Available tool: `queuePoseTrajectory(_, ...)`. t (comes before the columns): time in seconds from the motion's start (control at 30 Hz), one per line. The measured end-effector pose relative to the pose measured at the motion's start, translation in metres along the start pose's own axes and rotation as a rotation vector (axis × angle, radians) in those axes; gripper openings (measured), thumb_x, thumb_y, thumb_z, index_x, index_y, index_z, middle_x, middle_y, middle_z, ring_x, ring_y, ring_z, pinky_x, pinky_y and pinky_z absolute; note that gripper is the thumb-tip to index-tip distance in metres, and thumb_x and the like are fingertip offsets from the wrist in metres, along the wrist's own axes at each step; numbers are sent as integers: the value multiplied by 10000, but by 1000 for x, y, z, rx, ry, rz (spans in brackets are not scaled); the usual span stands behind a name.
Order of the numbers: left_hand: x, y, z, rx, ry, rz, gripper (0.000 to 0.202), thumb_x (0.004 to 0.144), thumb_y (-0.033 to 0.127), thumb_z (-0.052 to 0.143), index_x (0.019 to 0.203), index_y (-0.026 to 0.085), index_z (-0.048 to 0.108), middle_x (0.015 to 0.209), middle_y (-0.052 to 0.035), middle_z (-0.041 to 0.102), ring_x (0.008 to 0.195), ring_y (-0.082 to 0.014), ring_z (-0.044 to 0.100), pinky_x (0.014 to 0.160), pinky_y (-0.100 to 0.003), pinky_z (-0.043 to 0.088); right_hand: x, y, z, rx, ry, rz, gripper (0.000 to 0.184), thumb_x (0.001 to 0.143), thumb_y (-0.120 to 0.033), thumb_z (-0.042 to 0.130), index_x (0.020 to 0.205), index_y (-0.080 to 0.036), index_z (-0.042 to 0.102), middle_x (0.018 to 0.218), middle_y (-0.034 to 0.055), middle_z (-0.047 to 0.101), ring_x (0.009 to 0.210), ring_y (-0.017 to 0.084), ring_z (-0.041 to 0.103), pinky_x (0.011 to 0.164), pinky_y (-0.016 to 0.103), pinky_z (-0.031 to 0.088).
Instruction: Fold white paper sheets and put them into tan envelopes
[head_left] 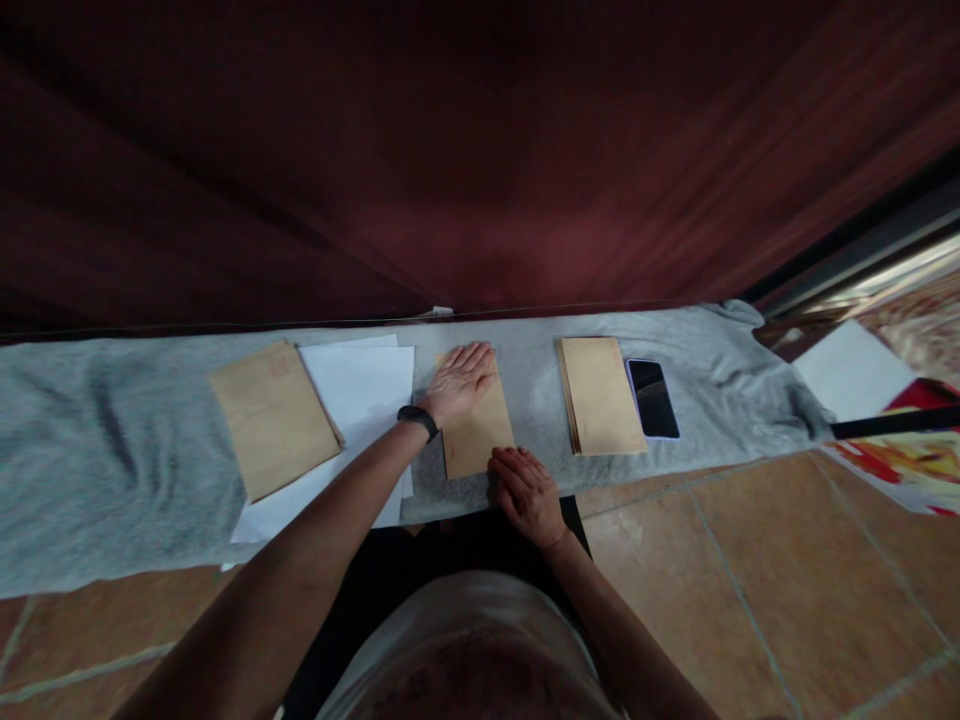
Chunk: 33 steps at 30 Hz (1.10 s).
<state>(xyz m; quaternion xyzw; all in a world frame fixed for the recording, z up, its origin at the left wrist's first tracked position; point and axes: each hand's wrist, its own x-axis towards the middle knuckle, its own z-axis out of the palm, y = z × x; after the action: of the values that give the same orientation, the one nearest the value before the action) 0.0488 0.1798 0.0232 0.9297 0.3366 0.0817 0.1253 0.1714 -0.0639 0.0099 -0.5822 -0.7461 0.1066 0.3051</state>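
Observation:
My left hand [461, 380] lies flat with fingers stretched out on the top of a brown envelope [480, 435] in the middle of a grey cloth [112, 450]. A black band sits on that wrist. My right hand [525, 490] rests at the envelope's near edge, fingers curled down and pressed on it. Another brown envelope [274, 415] lies to the left, on top of white paper sheets [364, 395]. A stack of brown envelopes [600, 393] lies to the right.
A black phone [654, 398] lies face up beside the right stack. The cloth is spread on a tiled floor [750, 570] along a dark red curtain [480, 160]. A white sheet [851, 370] and a colourful printed item [911, 465] lie at the far right.

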Motion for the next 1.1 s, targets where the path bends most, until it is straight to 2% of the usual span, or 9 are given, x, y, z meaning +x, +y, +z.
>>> queuePoseTrajectory(0.27, -9, 2, 6, -8, -54, 104, 585, 1038, 387, 311, 1569, 143, 330, 1653, -79, 305, 1547, -194, 206, 1277, -400, 87, 0, 0, 1, 15, 3, 21, 449, 969, -194, 466, 1403, -223, 579, 1413, 72, 625, 1338, 216, 552, 1186, 483, 410)
queuePoseTrajectory(0.63, -48, 33, 10, -63, -59, 204, 566, 1052, 385, 309, 1550, 117, 352, 1657, -109, 287, 1550, -199, 196, 1269, -383, 97, -1, 1, 1, 2, -20, 21, 440, 960, -185, 457, 1383, -209, 575, 1426, 74, 612, 1339, 218, 542, 1194, 473, 390)
queuePoseTrajectory(0.87, -69, 47, 10, 35, -86, 253, 554, 1060, 363, 321, 1553, 111, 330, 1652, -126, 291, 1543, -197, 221, 1264, -387, 139, -2, 3, 1, 32, 33, -32, 419, 955, -171, 472, 1356, -221, 584, 1382, 82, 636, 1300, 229, 565, 1173, 498, 411)
queuePoseTrajectory(1.1, -93, 59, 13, 32, -19, 303, 537, 1070, 378, 313, 1544, 128, 347, 1641, -107, 326, 1538, -184, 235, 1272, -385, 144, -7, 7, 6, 80, 137, -50, 374, 928, -106, 461, 1223, -247, 641, 1214, 66, 694, 1171, 231, 627, 1122, 522, 468)
